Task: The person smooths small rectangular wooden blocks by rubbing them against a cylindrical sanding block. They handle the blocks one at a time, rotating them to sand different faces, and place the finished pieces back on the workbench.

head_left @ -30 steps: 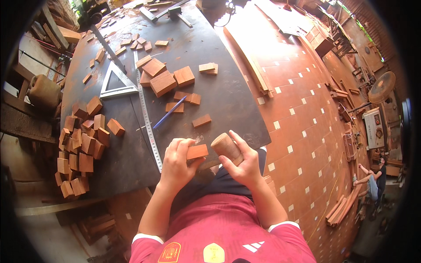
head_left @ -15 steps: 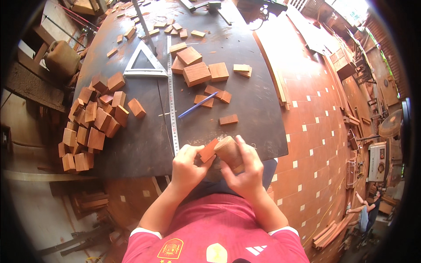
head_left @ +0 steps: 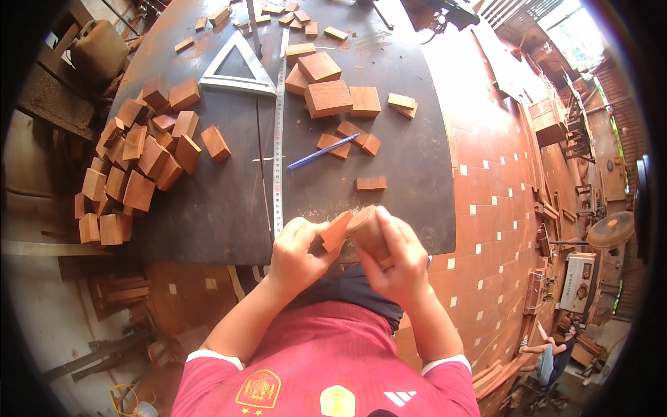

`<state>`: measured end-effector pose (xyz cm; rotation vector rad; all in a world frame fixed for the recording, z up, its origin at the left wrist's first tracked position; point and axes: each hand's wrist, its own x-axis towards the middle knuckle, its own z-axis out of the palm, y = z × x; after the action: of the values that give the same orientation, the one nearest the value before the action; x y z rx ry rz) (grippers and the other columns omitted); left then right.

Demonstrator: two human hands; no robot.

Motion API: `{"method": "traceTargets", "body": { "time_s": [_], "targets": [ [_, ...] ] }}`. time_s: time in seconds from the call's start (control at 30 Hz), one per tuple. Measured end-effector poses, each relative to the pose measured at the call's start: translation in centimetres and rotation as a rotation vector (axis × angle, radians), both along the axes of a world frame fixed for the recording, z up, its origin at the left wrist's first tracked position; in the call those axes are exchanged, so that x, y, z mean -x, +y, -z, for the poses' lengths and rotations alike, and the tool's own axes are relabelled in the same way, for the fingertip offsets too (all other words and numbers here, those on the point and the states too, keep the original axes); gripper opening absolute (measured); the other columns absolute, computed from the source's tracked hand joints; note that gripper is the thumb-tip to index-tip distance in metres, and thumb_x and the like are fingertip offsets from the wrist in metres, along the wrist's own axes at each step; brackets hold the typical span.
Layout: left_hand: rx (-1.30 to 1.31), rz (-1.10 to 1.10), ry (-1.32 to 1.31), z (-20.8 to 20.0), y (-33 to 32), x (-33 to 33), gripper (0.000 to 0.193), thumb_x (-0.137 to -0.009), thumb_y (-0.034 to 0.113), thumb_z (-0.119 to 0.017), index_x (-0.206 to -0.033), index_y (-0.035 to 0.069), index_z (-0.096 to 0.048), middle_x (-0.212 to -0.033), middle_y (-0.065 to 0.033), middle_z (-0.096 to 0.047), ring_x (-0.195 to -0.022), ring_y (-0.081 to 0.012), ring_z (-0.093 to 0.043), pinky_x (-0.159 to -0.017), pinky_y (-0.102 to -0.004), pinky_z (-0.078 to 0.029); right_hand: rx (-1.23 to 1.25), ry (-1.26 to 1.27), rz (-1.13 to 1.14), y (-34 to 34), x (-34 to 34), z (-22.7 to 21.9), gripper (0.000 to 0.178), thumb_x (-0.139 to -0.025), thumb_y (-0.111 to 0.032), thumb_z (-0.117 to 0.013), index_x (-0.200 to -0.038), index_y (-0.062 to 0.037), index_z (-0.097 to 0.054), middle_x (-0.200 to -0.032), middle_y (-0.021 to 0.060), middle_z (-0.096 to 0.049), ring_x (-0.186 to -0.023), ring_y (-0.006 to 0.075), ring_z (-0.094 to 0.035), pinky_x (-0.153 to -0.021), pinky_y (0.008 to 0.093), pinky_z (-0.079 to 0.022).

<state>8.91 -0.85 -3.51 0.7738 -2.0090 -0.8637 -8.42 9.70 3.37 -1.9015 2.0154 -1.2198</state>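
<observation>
My left hand (head_left: 293, 251) pinches a small flat reddish wooden block (head_left: 336, 232), held tilted just past the table's near edge. Wrapped in the fingers of my right hand (head_left: 401, 258) is a light brown cylinder (head_left: 370, 235) with a round, flat end facing the block. The two pieces are close together; whether they touch I cannot tell. Just beyond my hands, a single small wooden block (head_left: 370, 183) lies on the dark table (head_left: 229, 215). Farther off, a blue pen (head_left: 323, 151) rests across some small blocks.
A large heap of wooden blocks (head_left: 149, 167) sits at the table's left. Thicker blocks (head_left: 328, 99) lie right of a long measuring strip (head_left: 279, 139), with a metal triangle square (head_left: 243, 83) to its left. Another person (head_left: 556, 351) sits far right on the tiled floor (head_left: 479, 222).
The view has shifted, so the table appears slightly higher and turned. Both hands keep their holds; the block and cylinder have tilted a little against each other.
</observation>
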Motion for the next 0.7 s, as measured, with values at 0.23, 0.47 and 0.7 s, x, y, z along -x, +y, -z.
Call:
{"method": "traceTargets", "body": {
  "time_s": [0.23,0.47,0.7],
  "targets": [
    [0.033,-0.035,0.034,0.3,-0.3,0.2,0.028,-0.074,0.013,-0.093,-0.095,0.006,-0.075,-0.080,-0.0095,-0.067,-0.070,-0.0276,-0.065,-0.062,-0.0374,-0.053,-0.017,-0.055,-0.054,0.2,-0.6,0.6,0.075,-0.076,-0.002,-0.088,-0.145,0.0032,-0.059,-0.120,0.0280,-0.069,-0.103,0.0440,-0.071,-0.090,0.0463,-0.060],
    [0.028,-0.017,0.027,0.3,-0.4,0.1,0.027,-0.074,0.013,-0.092,-0.094,0.006,-0.075,-0.080,-0.0099,-0.067,-0.072,-0.0287,-0.065,-0.064,-0.0384,-0.054,-0.012,-0.044,-0.117,0.6,-1.6,0.6,0.076,-0.073,0.000,-0.089,-0.143,0.0040,-0.060,-0.119,0.0283,-0.069,-0.105,0.0450,-0.071,-0.091,0.0474,-0.059],
    [0.030,-0.011,0.040,0.3,-0.5,0.2,0.032,-0.071,0.013,-0.094,-0.095,0.005,-0.075,-0.080,-0.0101,-0.067,-0.072,-0.0292,-0.064,-0.064,-0.0389,-0.054,-0.007,-0.066,-0.130,1.0,-2.7,0.9,0.076,-0.071,0.000,-0.090,-0.141,0.0060,-0.061,-0.117,0.0270,-0.069,-0.100,0.0439,-0.071,-0.091,0.0468,-0.060]
  ]
}}
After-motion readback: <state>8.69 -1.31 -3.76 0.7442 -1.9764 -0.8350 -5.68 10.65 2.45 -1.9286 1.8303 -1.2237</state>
